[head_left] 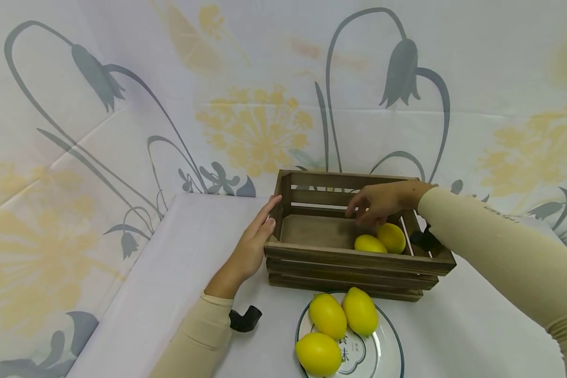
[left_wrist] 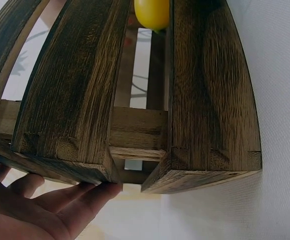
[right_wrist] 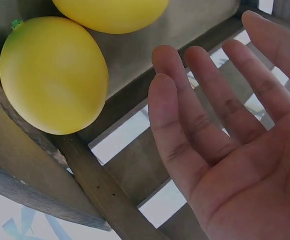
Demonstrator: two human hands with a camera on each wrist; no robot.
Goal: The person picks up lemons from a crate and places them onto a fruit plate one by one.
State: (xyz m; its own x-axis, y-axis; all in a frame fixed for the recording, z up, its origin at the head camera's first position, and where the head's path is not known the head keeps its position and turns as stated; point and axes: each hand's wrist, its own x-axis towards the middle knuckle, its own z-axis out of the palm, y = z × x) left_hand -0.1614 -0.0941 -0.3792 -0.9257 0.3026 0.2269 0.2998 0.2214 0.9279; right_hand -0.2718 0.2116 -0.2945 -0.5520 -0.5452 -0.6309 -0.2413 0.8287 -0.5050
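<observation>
A dark brown slatted wooden crate (head_left: pixel 345 257) stands on the white surface. Two yellow lemons (head_left: pixel 370 243) lie in its front right part; the right wrist view shows one lemon (right_wrist: pixel 54 75) with a green tip. My right hand (head_left: pixel 378 202) hovers over the crate just behind those lemons, its fingers loosely bent and holding nothing. At the crate's left end, my left hand (head_left: pixel 250 244) rests its extended fingers against the outer side. In the left wrist view, those fingertips (left_wrist: pixel 107 189) meet the lower edge of a slat.
In front of the crate is a white plate (head_left: pixel 382 362) with a dark rim, and three lemons (head_left: pixel 328 316) sit on it. A patterned cloth (head_left: pixel 264 68) with grey and yellow flowers hangs behind. Black wrist mounts (head_left: pixel 245 319) show on both arms.
</observation>
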